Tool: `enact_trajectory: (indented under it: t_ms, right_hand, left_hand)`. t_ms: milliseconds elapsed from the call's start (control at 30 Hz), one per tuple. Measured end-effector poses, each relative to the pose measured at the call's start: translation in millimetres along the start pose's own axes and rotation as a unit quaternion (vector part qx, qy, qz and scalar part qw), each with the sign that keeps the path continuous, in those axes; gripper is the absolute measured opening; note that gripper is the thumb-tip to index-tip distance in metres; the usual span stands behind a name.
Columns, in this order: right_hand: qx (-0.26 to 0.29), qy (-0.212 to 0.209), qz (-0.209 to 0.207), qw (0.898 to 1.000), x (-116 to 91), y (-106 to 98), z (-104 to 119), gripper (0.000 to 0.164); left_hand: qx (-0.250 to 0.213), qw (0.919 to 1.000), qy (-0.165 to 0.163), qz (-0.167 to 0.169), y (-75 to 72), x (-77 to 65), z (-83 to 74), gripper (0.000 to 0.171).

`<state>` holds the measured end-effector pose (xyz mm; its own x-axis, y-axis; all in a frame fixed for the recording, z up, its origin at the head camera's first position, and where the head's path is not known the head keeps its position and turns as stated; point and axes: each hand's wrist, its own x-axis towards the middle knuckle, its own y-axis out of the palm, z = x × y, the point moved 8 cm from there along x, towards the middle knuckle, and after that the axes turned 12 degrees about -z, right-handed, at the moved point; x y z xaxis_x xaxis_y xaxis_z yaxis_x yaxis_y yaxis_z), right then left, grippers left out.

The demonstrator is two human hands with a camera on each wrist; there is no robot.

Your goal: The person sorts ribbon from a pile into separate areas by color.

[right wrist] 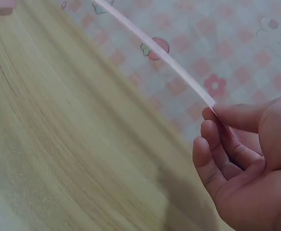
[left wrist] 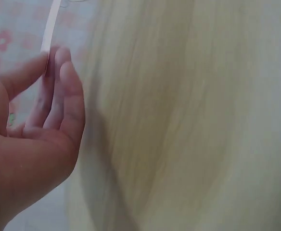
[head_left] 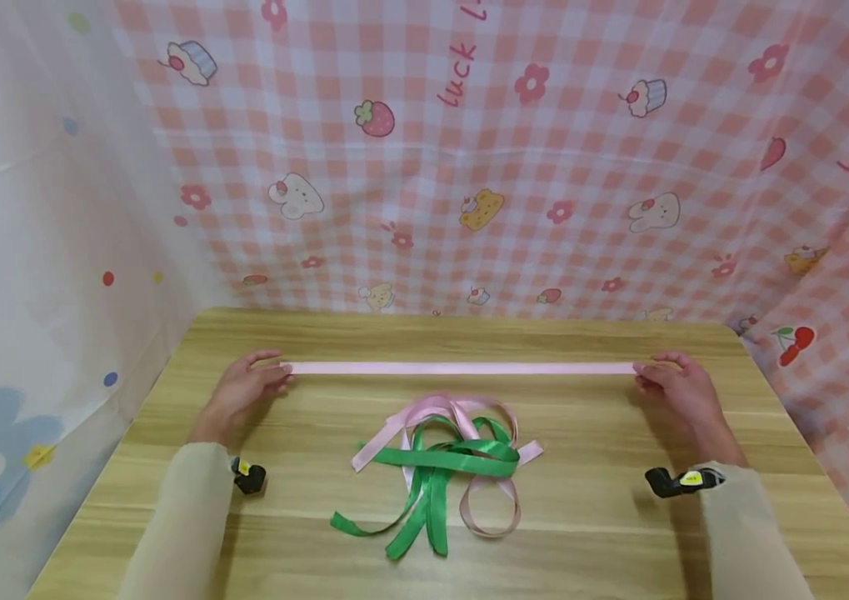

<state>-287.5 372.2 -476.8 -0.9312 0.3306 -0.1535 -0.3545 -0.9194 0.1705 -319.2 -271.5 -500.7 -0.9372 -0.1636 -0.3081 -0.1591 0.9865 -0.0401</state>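
A pale pink ribbon (head_left: 461,368) is stretched straight and level across the far part of the table. My left hand (head_left: 250,383) pinches its left end between thumb and forefinger. At the other end, my right hand (head_left: 682,390) pinches the ribbon the same way. In the left wrist view, the left hand (left wrist: 44,115) has its remaining fingers bent loosely below the ribbon. The right wrist view has the right hand (right wrist: 249,159) with the ribbon (right wrist: 155,48) running up and left from its fingertips.
Nearer the body, between the forearms, lies a loose tangle of green ribbons (head_left: 431,460) and pink ribbons (head_left: 424,410). They rest on a wood-grain table (head_left: 304,542). A pink checked curtain (head_left: 424,175) hangs behind the table's far edge, and a white printed curtain (head_left: 27,233) hangs at left.
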Motion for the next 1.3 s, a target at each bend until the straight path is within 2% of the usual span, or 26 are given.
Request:
enact_trajectory:
  t_ms: [167,367,467,533,667,767,900,1000,1100,1300]
  right_hand:
    - [-0.037,0.003,-0.029,0.999,9.8,0.2,-9.0,0.031]
    - [-0.03,0.034,-0.12,0.992,27.0,-7.1,-28.1,0.033]
    - [-0.051,0.033,-0.169,0.984,32.8,-11.7,-33.6,0.031]
    - [-0.07,0.027,-0.194,0.978,35.3,-13.1,-35.0,0.03]
    - [-0.101,0.023,-0.222,0.969,37.6,-11.0,-34.2,0.03]
    - [-0.152,0.018,-0.235,0.96,39.1,-8.5,-31.0,0.033]
    - [-0.257,0.007,-0.256,0.932,41.6,-6.9,-26.5,0.05]
    - [-0.296,0.017,-0.265,0.917,42.7,-6.4,-27.7,0.055]
    - [-0.296,0.033,-0.272,0.915,42.2,-6.2,-30.4,0.055]
    - [-0.284,0.033,-0.294,0.912,40.6,-7.9,-30.0,0.055]
  left_hand:
    - [-0.094,0.9932,-0.029,-0.062,2.7,13.8,6.8,0.058]
    - [-0.133,0.9803,-0.048,-0.138,0.0,24.8,9.7,0.06]
    - [-0.129,0.9789,-0.057,-0.148,2.5,29.4,11.4,0.063]
    - [-0.113,0.9804,-0.05,-0.154,4.2,31.6,10.3,0.064]
    - [-0.087,0.9798,-0.029,-0.178,3.7,34.1,6.4,0.066]
    - [-0.069,0.9762,-0.032,-0.203,1.8,33.4,5.4,0.068]
    - [-0.052,0.9716,-0.049,-0.225,1.1,32.4,5.5,0.07]
    - [-0.036,0.9698,-0.048,-0.236,0.8,33.2,5.0,0.071]
    - [-0.04,0.9669,-0.047,-0.248,1.3,33.8,5.2,0.075]
    - [-0.065,0.9604,-0.059,-0.264,2.8,35.2,8.7,0.08]
